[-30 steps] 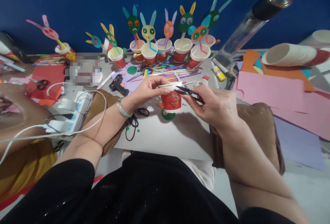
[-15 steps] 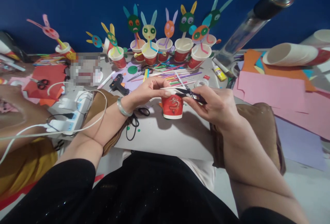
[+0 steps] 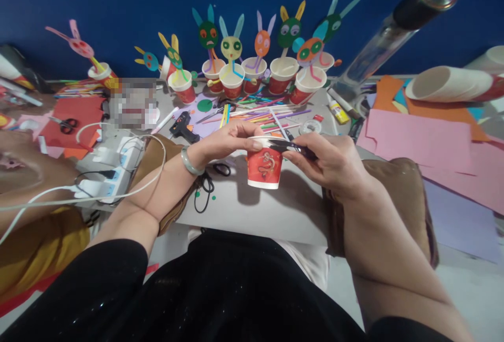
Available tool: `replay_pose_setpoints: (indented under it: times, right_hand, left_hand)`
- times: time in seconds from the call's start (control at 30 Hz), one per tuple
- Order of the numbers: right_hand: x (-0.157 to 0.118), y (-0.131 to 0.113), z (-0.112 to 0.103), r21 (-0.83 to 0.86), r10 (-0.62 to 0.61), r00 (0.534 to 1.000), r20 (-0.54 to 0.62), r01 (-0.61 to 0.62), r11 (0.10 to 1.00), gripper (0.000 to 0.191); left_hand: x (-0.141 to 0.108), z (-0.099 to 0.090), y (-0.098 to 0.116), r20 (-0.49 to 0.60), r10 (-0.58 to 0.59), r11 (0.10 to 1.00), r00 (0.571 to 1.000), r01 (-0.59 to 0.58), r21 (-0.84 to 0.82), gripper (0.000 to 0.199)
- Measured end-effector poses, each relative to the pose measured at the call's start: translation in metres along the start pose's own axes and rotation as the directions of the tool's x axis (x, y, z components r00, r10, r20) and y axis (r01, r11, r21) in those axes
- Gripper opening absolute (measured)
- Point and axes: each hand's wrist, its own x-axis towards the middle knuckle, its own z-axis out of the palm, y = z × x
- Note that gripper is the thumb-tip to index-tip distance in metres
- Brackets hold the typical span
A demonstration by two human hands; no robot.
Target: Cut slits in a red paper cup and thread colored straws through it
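Pinched by its rim between thumb and fingers, a red paper cup (image 3: pixel 263 169) with a printed design hangs from my left hand (image 3: pixel 236 140). My right hand (image 3: pixel 328 163) grips scissors (image 3: pixel 289 146) with black handles, their blades lying against the cup's upper edge. Whether the blades cut into the paper I cannot tell. Behind my hands lie many coloured sticks (image 3: pixel 260 113) and a black glue gun (image 3: pixel 184 127). A roll of clear tape (image 3: pixel 311 126) is just beyond my right hand.
Several cups with paper animal heads, such as one orange-faced one (image 3: pixel 309 52), line the blue wall. A clear bottle (image 3: pixel 378 42) stands at right beside pink paper (image 3: pixel 421 140). A power strip (image 3: pixel 122 174) with cables lies left. Another person's arm (image 3: pixel 19 184) is at far left.
The cup has tilted slightly and its base sits a little lower. The scissor blades look closer together against the rim. My hands hold nearly the same place.
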Motion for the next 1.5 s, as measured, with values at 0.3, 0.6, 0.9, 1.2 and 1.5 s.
replay_pose_setpoints:
  times: [0.3, 0.6, 0.9, 1.2, 1.5]
  right_hand:
    - [0.0013, -0.0016, -0.0002, 0.005, -0.053, 0.999, 0.009, 0.053, 0.999, 0.036]
    - [0.0002, -0.0018, -0.0004, 0.022, -0.06, 0.997, 0.05, 0.059, 0.998, 0.038]
    - [-0.0003, -0.0039, -0.0018, 0.009, -0.089, 0.995, 0.054, 0.088, 0.996, 0.041]
    - [-0.001, -0.0065, -0.0041, -0.005, -0.126, 0.991, 0.055, 0.126, 0.992, 0.039]
    - [-0.0017, -0.0076, -0.0049, -0.036, -0.148, 0.987, 0.055, 0.15, 0.988, 0.04]
  left_hand:
    - [0.0, -0.0011, 0.0016, 0.034, 0.003, 1.0, 0.999, -0.003, -0.001, 0.046]
    - [-0.0011, -0.0031, 0.0017, 0.063, -0.001, 0.999, 0.998, -0.002, 0.047, 0.048]
    - [-0.0021, -0.0049, 0.0008, 0.105, -0.006, 1.0, 0.994, 0.005, 0.014, 0.046]
    - [-0.0019, -0.0053, 0.0008, 0.122, -0.012, 1.0, 0.992, 0.009, 0.024, 0.048]
    - [-0.0017, -0.008, -0.0042, 0.129, -0.003, 1.0, 0.992, 0.003, -0.002, 0.045]
